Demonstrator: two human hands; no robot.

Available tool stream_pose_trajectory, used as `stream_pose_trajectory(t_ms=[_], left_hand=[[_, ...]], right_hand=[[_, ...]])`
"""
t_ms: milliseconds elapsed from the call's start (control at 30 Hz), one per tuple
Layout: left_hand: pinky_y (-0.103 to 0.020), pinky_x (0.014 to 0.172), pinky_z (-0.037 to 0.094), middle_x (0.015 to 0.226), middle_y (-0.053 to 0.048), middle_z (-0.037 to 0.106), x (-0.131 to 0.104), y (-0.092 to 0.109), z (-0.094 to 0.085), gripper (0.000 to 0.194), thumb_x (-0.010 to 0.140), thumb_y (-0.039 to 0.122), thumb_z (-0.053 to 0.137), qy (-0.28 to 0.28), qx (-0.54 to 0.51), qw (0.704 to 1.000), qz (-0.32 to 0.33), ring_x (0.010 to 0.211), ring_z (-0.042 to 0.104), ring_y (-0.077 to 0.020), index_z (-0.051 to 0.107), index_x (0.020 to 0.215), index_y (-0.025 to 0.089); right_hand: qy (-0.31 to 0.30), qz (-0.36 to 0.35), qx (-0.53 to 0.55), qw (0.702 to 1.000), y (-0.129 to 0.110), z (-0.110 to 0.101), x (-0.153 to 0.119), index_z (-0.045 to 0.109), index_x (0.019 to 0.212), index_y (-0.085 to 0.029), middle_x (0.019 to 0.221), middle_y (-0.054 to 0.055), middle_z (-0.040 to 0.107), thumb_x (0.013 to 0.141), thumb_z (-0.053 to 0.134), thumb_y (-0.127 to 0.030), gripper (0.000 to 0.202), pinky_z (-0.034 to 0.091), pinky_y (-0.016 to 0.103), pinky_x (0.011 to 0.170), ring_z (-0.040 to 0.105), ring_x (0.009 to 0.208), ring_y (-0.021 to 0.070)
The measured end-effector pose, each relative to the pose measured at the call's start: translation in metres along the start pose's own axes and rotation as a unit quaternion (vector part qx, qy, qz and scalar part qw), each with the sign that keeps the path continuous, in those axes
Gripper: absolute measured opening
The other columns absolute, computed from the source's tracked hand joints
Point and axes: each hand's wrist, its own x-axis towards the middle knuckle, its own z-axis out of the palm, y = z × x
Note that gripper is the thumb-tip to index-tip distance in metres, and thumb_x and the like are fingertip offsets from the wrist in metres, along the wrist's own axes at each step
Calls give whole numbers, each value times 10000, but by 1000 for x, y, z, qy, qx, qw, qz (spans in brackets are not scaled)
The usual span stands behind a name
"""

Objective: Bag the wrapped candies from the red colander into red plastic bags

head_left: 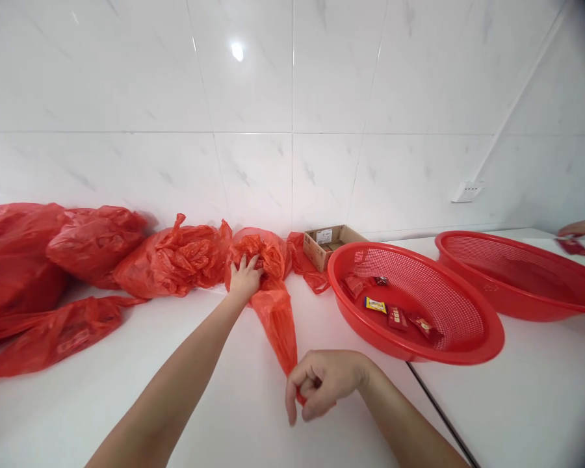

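A red plastic bag [275, 318] stands against the wall, its top part stretched toward me over the white table. My left hand [245, 278] lies on the bunched part of this bag, fingers spread. Nearer to me, my right hand [324, 385] has its fingers curled round the narrow end of the same bag, and a bit of red film shows between them. Right of the bag, a red basket [341, 305] holds several small packets, one of them a yellow and blue packet [375, 305].
More filled red bags [175, 257] line the wall at the left. An open cardboard box [316, 252] sits behind the basket. A second red basket [511, 296] stands at the right, where another person's hand [582, 229] holds a red packet.
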Motion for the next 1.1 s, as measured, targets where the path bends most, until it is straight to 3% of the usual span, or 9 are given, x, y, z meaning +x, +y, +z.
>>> stream_pose_trajectory(t_ms=[100, 267, 433, 500, 600, 733, 900, 1000, 1100], left_hand=[[-694, 1049, 190, 1533, -82, 382, 5, 0, -6, 358, 896, 214, 470, 9, -24, 1000, -4, 1418, 223, -427, 699, 1161, 289], [-699, 1049, 214, 1513, -92, 407, -7, 9, -47, 293, 906, 286, 509, 59, -78, 995, 1, 1398, 297, -383, 687, 1139, 292], [-446, 1058, 380, 1348, -74, 549, -77, 26, -104, 344, 983, 387, 359, 134, -144, 980, 11, 1260, 484, -206, 625, 1155, 254], [-401, 1003, 434, 1240, -80, 600, -116, 38, -115, 294, 950, 408, 449, 143, -219, 963, 67, 1188, 530, -211, 637, 1099, 238], [-499, 982, 427, 1316, -94, 546, -166, 57, -107, 314, 859, 469, 582, 90, -174, 974, 113, 1203, 508, -298, 650, 1088, 264], [-567, 979, 416, 1447, -138, 441, -200, 68, -70, 470, 783, 442, 660, 47, -92, 993, 57, 1298, 417, -390, 604, 1200, 231], [-558, 1007, 400, 1511, -154, 385, -202, 67, -39, 563, 781, 272, 617, -11, -57, 998, 18, 1366, 343, -397, 521, 1326, 168], [-512, 984, 430, 1476, -112, 452, -197, 64, -37, 484, 782, 151, 549, -80, -94, 992, 20, 1344, 391, -358, 584, 1262, 199], [-451, 956, 457, 1377, -80, 552, -196, 58, -45, 351, 833, 184, 493, -138, -201, 970, 26, 1244, 509, -302, 663, 1135, 243]], right_hand=[[-100, -21, 19, 995, -4, 5, 3, 679, 997, -66, 442, -115, 398, 797, 674, -178, 230, 355, 155, 528, 351, 458, 26], [-6, 31, -32, 999, 11, -2, 7, 697, 999, -70, 494, -80, 507, 810, 672, -206, 235, 307, 135, 471, 376, 455, 16], [44, 25, -15, 999, 14, -6, -6, 700, 1020, -85, 554, -53, 541, 826, 667, -273, 272, 372, 147, 493, 461, 492, 35], [58, 17, -19, 998, 11, -5, -11, 702, 1016, -91, 571, -44, 550, 827, 669, -294, 279, 394, 157, 505, 481, 502, 42], [69, 16, -47, 996, 5, -3, -14, 710, 992, -96, 570, -38, 553, 823, 670, -302, 270, 406, 165, 512, 495, 507, 49], [77, 26, -63, 995, -2, 12, -19, 718, 950, -107, 571, -37, 565, 805, 674, -286, 234, 407, 165, 522, 492, 507, 48], [89, 43, -24, 995, 0, 48, -42, 726, 917, -111, 583, -33, 575, 752, 724, -318, 266, 386, 161, 497, 482, 482, 44], [128, 98, -15, 987, 4, 63, -66, 713, 924, -119, 574, -34, 573, 761, 711, -319, 258, 409, 177, 508, 516, 488, 65], [222, 169, -70, 958, 2, 71, -91, 688, 917, -156, 620, -18, 620, 824, 630, -285, 170, 428, 198, 546, 557, 540, 91]])
